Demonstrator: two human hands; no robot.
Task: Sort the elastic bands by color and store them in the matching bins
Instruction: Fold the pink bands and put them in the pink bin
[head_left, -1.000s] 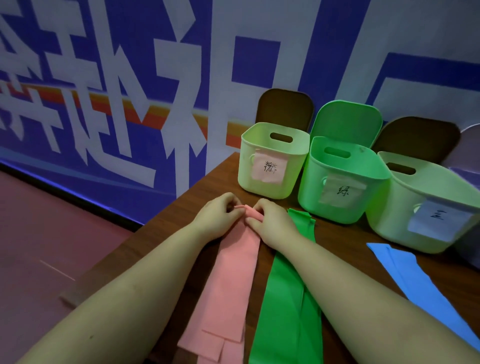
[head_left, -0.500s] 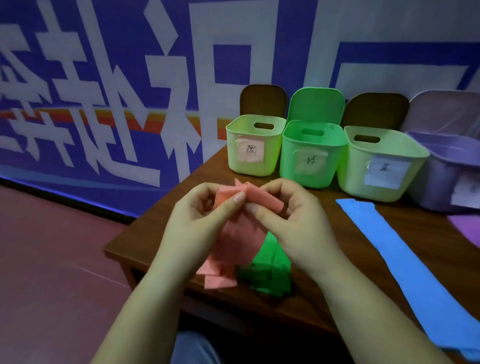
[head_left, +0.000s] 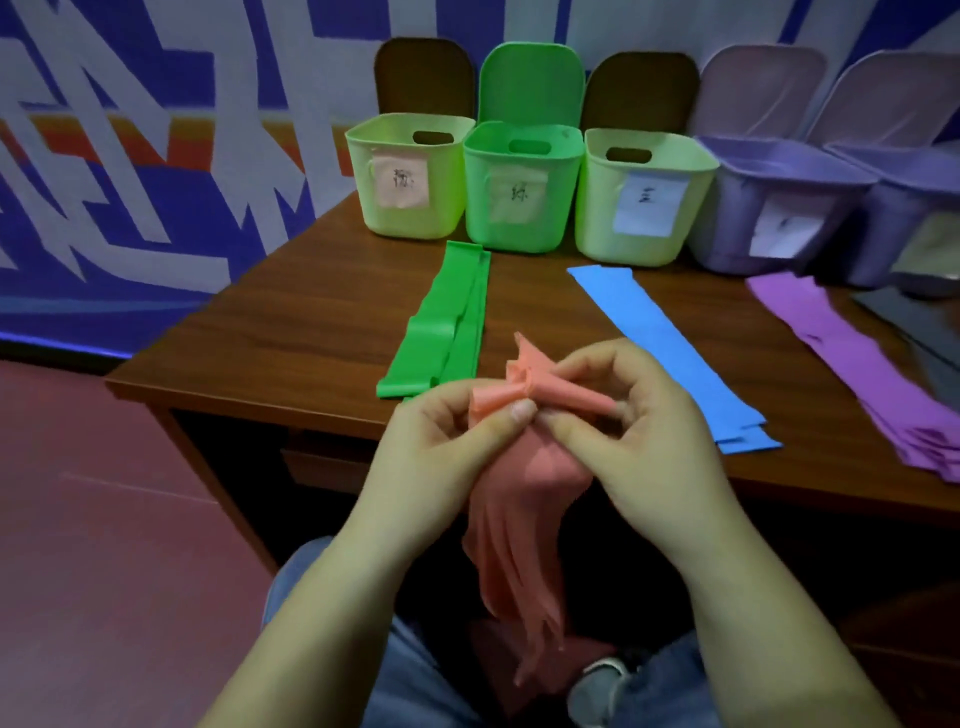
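Note:
My left hand (head_left: 441, 441) and my right hand (head_left: 639, 431) both pinch the bunched top end of the pink elastic bands (head_left: 514, 525), held in front of the table's near edge; the rest hangs down over my lap. Green bands (head_left: 441, 332), blue bands (head_left: 670, 348) and purple bands (head_left: 857, 364) lie flat on the wooden table (head_left: 291, 332). At the back stand a pale green bin with a pink label (head_left: 405, 176), a green bin (head_left: 519, 187), a pale green bin with a blue label (head_left: 639, 197) and a purple bin (head_left: 769, 208).
A second purple bin (head_left: 909, 218) stands at the far right, with dark grey bands (head_left: 919, 322) in front of it. All bin lids stand open against the blue and white wall. The table's left corner (head_left: 111, 384) borders a reddish floor.
Both hands lifted the pink bands off the table and drew them back toward my body, bunching the top end. The view pulled back and now takes in the purple bins.

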